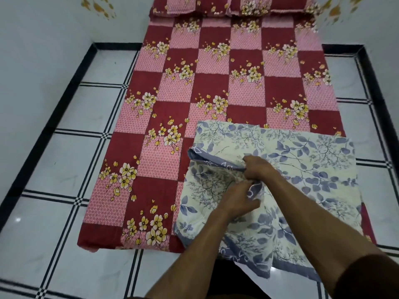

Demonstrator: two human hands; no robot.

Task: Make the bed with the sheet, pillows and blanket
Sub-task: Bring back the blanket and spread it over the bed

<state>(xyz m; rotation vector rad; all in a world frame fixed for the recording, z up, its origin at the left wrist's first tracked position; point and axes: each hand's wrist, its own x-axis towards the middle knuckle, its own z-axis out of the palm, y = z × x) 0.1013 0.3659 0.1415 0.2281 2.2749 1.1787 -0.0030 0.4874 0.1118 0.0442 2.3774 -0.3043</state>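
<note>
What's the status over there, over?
Left hand and right hand both pinching folded cream blue-leaf blanket. Red-pink checked floral sheet spread. Nothing blocking.

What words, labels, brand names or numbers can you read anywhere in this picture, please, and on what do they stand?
None: no readable text shows anywhere.
The sheet carries only red and pink checks with yellow flowers.
The blanket, gripped by the left hand and right hand, shows only blue leaves and a border pattern.
The pillows, wall and tiled floor bear patterns, no lettering.
</note>
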